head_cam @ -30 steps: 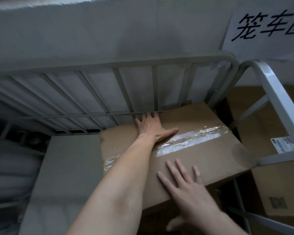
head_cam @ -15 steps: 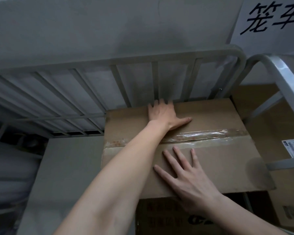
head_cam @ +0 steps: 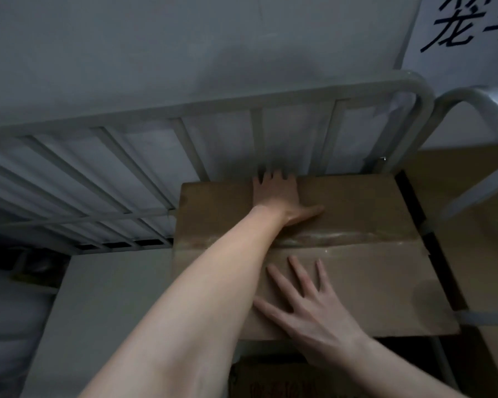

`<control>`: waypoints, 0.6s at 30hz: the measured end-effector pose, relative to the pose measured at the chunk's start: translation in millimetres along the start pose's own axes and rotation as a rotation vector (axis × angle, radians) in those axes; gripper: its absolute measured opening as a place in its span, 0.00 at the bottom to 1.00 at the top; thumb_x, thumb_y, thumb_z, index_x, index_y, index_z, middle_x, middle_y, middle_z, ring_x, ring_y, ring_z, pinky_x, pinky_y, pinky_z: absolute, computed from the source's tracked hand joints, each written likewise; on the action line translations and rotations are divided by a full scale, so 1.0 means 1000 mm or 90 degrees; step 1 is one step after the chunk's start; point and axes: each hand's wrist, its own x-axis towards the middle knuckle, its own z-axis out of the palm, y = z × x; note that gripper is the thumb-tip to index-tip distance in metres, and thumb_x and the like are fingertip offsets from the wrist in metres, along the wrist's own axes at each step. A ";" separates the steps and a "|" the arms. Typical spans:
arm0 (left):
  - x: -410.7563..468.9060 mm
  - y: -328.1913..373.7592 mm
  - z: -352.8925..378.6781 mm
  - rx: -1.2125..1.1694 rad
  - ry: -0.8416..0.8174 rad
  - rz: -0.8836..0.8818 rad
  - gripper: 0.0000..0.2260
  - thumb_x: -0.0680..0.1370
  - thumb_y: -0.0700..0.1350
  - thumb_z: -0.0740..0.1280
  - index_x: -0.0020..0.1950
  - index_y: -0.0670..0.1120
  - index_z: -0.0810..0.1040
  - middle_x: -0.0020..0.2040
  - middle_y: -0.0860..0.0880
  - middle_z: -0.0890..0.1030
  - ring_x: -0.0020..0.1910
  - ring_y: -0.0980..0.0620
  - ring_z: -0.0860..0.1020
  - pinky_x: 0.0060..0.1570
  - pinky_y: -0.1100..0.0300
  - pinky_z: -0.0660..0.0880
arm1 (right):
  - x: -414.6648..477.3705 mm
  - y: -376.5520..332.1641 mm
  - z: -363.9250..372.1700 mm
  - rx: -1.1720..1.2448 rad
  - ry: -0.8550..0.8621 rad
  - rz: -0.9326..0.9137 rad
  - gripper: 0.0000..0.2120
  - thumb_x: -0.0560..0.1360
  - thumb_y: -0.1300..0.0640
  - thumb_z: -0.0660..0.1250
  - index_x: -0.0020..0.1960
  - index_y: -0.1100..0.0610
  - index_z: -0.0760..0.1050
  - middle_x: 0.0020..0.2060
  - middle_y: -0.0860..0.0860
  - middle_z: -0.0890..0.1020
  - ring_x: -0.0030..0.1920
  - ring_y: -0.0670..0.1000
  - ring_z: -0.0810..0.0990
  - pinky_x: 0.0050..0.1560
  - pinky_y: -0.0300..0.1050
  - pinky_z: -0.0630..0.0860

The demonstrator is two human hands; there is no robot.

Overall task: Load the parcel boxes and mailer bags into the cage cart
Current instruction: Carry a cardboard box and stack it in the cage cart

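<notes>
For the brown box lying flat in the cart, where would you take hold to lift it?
Likely the near edge of the box and its left edge, reaching from the front-left: both stand free, while the far edge meets the back rails and the side frame crowds the right. The flat top offers no grip.

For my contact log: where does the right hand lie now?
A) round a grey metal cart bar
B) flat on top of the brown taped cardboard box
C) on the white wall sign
B: the right hand rests with straight spread fingers on the brown taped cardboard box.
</notes>
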 end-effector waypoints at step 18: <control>0.044 -0.031 0.123 -0.013 -0.145 0.000 0.55 0.62 0.78 0.69 0.79 0.47 0.59 0.78 0.44 0.61 0.77 0.41 0.60 0.75 0.41 0.57 | 0.014 0.008 0.140 0.015 0.030 -0.046 0.39 0.69 0.41 0.72 0.76 0.51 0.65 0.73 0.65 0.68 0.71 0.76 0.65 0.59 0.81 0.67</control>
